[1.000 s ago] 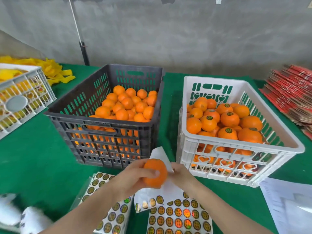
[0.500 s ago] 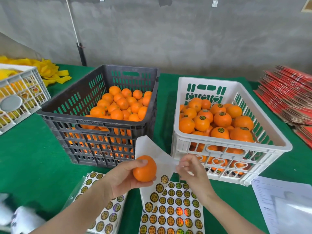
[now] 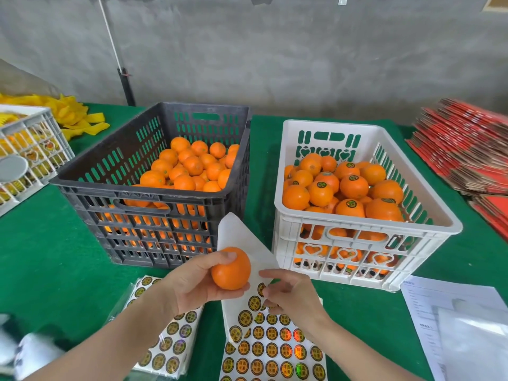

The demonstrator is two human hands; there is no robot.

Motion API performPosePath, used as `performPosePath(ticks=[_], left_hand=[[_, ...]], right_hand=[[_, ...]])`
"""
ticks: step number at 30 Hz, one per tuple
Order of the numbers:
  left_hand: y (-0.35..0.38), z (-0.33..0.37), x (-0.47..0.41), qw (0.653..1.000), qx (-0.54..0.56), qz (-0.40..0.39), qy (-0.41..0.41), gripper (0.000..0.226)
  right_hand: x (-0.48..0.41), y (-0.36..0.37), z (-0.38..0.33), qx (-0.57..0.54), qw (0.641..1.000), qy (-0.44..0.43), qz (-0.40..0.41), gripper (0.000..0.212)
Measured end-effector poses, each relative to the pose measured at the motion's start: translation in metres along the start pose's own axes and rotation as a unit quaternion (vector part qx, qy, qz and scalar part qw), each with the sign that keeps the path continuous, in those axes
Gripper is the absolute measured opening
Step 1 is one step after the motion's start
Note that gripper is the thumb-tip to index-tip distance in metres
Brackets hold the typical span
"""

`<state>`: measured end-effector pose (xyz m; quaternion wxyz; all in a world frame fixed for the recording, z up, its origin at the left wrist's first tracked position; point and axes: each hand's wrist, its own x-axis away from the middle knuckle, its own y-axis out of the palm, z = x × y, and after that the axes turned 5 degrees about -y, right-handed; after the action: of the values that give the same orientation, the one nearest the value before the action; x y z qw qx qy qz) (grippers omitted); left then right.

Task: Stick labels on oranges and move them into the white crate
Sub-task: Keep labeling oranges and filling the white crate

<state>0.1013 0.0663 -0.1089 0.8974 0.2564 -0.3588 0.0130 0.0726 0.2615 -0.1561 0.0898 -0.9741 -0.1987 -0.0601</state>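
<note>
My left hand (image 3: pixel 189 284) grips an orange (image 3: pixel 231 269) with no label showing, held above the near table edge. Just right of it, my right hand (image 3: pixel 294 295) has its fingers curled and pinches at a round gold label (image 3: pixel 261 289) near the top of the label sheet (image 3: pixel 272 347). The sheet's bare white upper part (image 3: pixel 239 237) curls up behind the orange. The white crate (image 3: pixel 365 222) stands to the right, holding several oranges (image 3: pixel 353 187) with labels on top. The black crate (image 3: pixel 154 185) on the left holds several plain oranges (image 3: pixel 192 166).
A second stack of label sheets (image 3: pixel 170 342) lies under my left forearm. A white basket (image 3: pixel 30 149) and yellow foam nets (image 3: pixel 74 116) sit far left. Flat red cartons (image 3: pixel 467 155) are piled at right, with papers (image 3: pixel 453 320) near the front right.
My hands have come apart. The right hand left the orange and dropped to the label sheet, while the left hand kept the orange and drew it slightly left.
</note>
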Motion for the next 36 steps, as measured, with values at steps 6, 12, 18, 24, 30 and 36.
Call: performPosePath(ticks=[6, 12, 18, 24, 30, 36], left_hand=[[-0.001, 0.001, -0.001, 0.999, 0.024, 0.002, -0.023, 0.075], [0.000, 0.002, -0.002, 0.998, 0.025, -0.026, -0.054, 0.108], [0.001, -0.001, -0.006, 0.995, 0.052, -0.043, -0.077, 0.115], [0.002, -0.002, -0.011, 0.990, 0.098, -0.050, -0.089, 0.109], [0.001, 0.003, -0.012, 0.990, 0.092, -0.051, -0.089, 0.109], [0.004, 0.006, -0.015, 0.993, 0.086, -0.033, -0.075, 0.113]], right_hand=[[0.002, -0.005, 0.005, 0.157, 0.976, -0.151, -0.018, 0.027], [-0.002, -0.011, 0.012, 0.361, 0.788, -0.492, 0.083, 0.006], [0.000, -0.022, 0.013, 0.409, 0.721, -0.557, 0.052, 0.016], [-0.001, -0.028, 0.020, 0.415, 0.701, -0.577, 0.055, 0.011], [0.003, -0.025, 0.020, 0.328, 0.822, -0.463, 0.043, 0.023], [0.011, -0.020, 0.011, 0.220, 0.960, -0.169, -0.026, 0.040]])
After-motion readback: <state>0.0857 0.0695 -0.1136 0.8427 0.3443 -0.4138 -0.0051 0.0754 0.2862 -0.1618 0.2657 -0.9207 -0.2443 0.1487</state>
